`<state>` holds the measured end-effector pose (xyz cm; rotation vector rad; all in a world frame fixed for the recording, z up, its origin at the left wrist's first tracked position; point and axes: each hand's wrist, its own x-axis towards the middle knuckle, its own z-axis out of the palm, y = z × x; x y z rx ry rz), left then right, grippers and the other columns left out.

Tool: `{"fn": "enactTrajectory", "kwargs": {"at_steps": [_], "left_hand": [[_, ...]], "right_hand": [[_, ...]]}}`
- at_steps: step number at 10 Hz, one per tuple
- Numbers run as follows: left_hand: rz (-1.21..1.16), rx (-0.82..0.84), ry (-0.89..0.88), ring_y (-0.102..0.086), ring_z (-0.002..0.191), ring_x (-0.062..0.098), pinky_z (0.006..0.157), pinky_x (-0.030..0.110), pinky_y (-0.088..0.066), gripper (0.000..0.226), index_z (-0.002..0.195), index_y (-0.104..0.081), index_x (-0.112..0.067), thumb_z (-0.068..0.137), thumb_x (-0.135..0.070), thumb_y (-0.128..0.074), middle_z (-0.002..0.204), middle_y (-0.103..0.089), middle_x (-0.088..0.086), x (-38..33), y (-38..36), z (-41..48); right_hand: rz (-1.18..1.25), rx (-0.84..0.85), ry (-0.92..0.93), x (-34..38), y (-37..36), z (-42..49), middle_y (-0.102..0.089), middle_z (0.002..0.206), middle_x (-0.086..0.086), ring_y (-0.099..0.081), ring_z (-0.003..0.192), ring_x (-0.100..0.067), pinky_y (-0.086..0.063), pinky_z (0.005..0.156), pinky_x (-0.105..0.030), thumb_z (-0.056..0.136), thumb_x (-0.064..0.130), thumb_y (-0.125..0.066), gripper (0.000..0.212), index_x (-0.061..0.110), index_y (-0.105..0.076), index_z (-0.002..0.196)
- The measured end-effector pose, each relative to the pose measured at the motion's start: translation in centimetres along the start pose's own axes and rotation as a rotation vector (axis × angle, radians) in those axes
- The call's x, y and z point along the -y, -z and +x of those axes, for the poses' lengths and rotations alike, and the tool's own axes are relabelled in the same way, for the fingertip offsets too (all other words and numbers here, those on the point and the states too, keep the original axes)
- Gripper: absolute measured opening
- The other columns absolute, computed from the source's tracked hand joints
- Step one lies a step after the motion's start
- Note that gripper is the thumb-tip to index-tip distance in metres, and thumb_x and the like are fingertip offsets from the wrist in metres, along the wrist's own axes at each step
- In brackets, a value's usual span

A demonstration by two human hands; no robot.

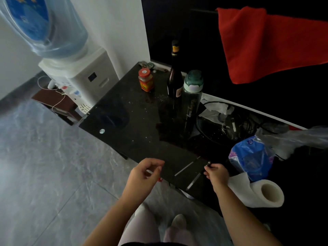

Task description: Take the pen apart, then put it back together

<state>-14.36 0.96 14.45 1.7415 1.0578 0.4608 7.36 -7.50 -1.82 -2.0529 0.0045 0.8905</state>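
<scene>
The pen lies in pieces on the black glass table (124, 121) near its front edge. A thin pale refill (183, 169) rests diagonally, and a darker barrel piece (193, 181) lies just right of it. My right hand (217, 175) pinches a small dark pen part (208, 163) between thumb and fingertips, right above the table. My left hand (144, 174) hovers at the table's front edge, left of the refill, fingers loosely curled with nothing in them.
A dark wine bottle (174, 71), a green-lidded water bottle (192, 102) and a red-capped jar (145, 80) stand at the back. A blue plastic bag (250, 158) and a paper towel roll (260, 192) sit to the right. A water dispenser (74, 71) stands at left.
</scene>
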Motion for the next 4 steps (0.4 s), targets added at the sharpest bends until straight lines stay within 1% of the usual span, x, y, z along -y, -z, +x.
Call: {"fn": "enactTrajectory", "kwargs": {"at_steps": [1, 2, 3, 4], "left_hand": [[-0.005, 0.003, -0.004, -0.062, 0.074, 0.001, 0.062, 0.007, -0.048, 0.025, 0.086, -0.061, -0.03, 0.085, -0.005, -0.055, 0.091, -0.064, -0.006, -0.1, -0.4, 0.3], [0.015, 0.028, -0.01, -0.06, 0.074, -0.003, 0.062, 0.004, -0.046, 0.024, 0.087, -0.061, -0.03, 0.085, -0.007, -0.055, 0.091, -0.062, -0.009, 0.1, -0.6, 0.6], [0.099, 0.064, -0.049, -0.056, 0.077, -0.011, 0.062, 0.0, -0.043, 0.024, 0.086, -0.059, -0.034, 0.085, -0.009, -0.056, 0.091, -0.058, -0.015, 0.6, -0.6, 1.1], [0.271, 0.043, -0.114, -0.056, 0.079, -0.006, 0.066, 0.001, -0.043, 0.018, 0.091, -0.062, -0.026, 0.083, -0.011, -0.058, 0.09, -0.056, -0.015, 0.9, 0.7, 2.1]], "right_hand": [[-0.033, -0.036, 0.011, 0.2, 0.0, -0.1, -0.067, 0.093, -0.02, -0.064, 0.072, -0.023, -0.051, 0.06, -0.029, 0.079, 0.002, -0.063, 0.023, -0.001, -0.057, 0.101], [-0.085, -0.061, 0.032, 0.5, 0.4, -0.7, -0.067, 0.094, -0.022, -0.063, 0.069, -0.022, -0.054, 0.067, -0.038, 0.08, 0.004, -0.063, 0.021, -0.002, -0.056, 0.099], [-0.102, -0.04, 0.066, 0.8, 1.2, -1.5, -0.067, 0.092, -0.018, -0.062, 0.067, -0.02, -0.052, 0.068, -0.037, 0.083, 0.01, -0.06, 0.019, 0.0, -0.055, 0.099], [-0.149, -0.026, 0.179, 2.2, 2.2, -3.5, -0.067, 0.094, -0.013, -0.064, 0.077, -0.022, -0.048, 0.064, -0.03, 0.087, 0.017, -0.055, 0.024, 0.001, -0.055, 0.105]]}}
